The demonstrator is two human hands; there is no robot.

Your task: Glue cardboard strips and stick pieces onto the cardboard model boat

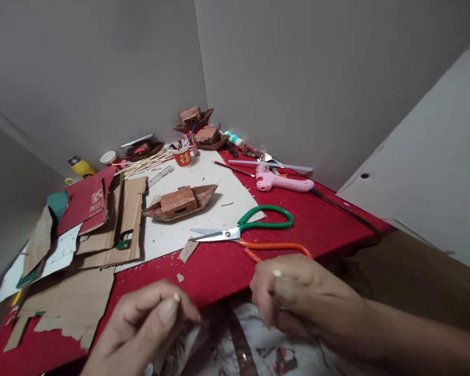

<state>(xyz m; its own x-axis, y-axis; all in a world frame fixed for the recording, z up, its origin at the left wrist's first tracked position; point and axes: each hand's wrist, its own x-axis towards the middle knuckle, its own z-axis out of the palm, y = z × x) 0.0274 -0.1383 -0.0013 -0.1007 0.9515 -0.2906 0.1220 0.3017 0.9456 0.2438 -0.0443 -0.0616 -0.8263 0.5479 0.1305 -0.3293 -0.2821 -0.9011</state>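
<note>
My left hand (149,321) is at the bottom, below the red table's front edge, its thumb and fingers pinched on a thin wooden stick end (176,297). My right hand (293,295) is closed in a loose fist on another small stick end (277,272), close to the orange handle of the scissors (245,232). Both hands hover over patterned cloth on my lap. A cardboard boat model (180,202) rests on a white sheet (215,172) behind the scissors.
Torn cardboard pieces (113,224) and a red box (86,201) lie at the left. A pink glue gun (282,181) with its black cord sits at the right. Skewers (147,163), a red paper cup (182,154), more boat models (198,122) and a yellow bottle (81,167) stand at the back.
</note>
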